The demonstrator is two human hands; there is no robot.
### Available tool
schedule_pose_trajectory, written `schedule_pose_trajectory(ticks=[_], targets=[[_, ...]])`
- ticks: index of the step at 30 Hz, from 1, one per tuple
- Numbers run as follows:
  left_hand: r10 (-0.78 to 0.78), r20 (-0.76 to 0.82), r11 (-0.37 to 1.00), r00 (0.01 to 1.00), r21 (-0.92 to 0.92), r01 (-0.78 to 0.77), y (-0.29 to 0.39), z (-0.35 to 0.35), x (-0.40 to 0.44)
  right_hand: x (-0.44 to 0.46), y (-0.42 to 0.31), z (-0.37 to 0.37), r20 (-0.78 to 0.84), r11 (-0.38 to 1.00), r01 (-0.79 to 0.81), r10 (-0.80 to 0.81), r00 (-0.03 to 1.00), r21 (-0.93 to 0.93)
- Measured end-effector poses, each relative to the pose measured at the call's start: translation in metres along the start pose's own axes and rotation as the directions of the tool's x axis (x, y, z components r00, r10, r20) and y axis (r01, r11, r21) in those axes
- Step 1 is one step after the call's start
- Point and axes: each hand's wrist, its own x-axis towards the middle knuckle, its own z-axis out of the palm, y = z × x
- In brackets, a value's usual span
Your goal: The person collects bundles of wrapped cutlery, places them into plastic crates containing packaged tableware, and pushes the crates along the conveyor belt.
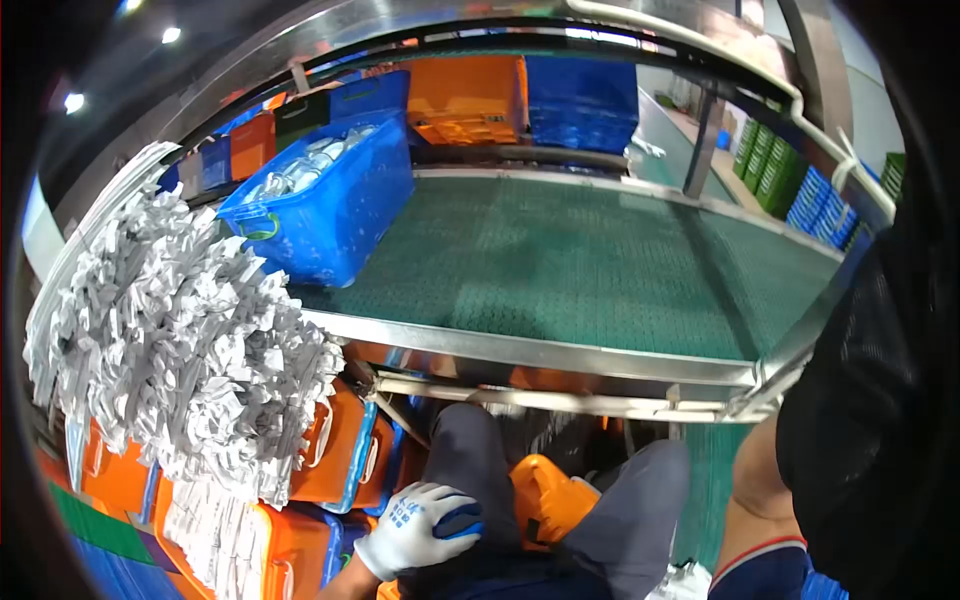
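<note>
My left hand [418, 527], in a white glove with a blue palm, rests near my left thigh [468, 455] at the bottom centre. Its fingers are loosely curved and apart from the thumb, holding nothing. At the right edge, a bare arm [765, 480] rises from a navy sleeve with red and white trim [765, 570] into black material [855, 390]; my right hand does not show. An orange object [548, 500] lies between my legs, its exact nature unclear. Left of my left hand are orange crates [325, 450] and a tall stack of crumpled white sheets [190, 340].
A green belt surface [560, 260] with a metal edge [530, 350] lies ahead. On it, a blue bin [345, 215] holds shiny clear-looking items. Orange [465, 90] and blue crates [582, 95] stand behind. Green crates [775, 170] are stacked at far right beside a metal post [704, 145].
</note>
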Motion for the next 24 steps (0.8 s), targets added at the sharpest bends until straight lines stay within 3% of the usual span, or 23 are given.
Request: schedule_pose_trajectory(ticks=[7,17,19,22,24], targets=[[0.0,0.088,0.999,0.996,-0.037,0.003,-0.005,0.018,0.018,-0.004,-0.001,-0.015,0.009,1.0,0.02,-0.02,1.0,-0.023],[0.126,0.134,0.991,0.983,0.021,-0.13,0.004,0.031,0.065,-0.013,-0.005,-0.05,0.057,0.992,-0.035,0.042,0.997,-0.119],[0.18,0.078,0.983,0.98,0.001,-0.181,0.012,0.025,0.085,-0.02,-0.002,-0.065,0.078,0.986,-0.063,0.076,0.994,-0.154],[0.185,-0.109,0.982,0.977,-0.023,-0.188,0.017,0.014,0.117,-0.031,0.0,-0.082,0.083,0.977,-0.092,0.11,0.99,-0.192],[0.268,-0.294,0.961,0.918,0.01,-0.277,0.024,0.0,0.147,-0.035,0.003,-0.091,0.067,0.97,-0.127,0.143,0.987,-0.207]])
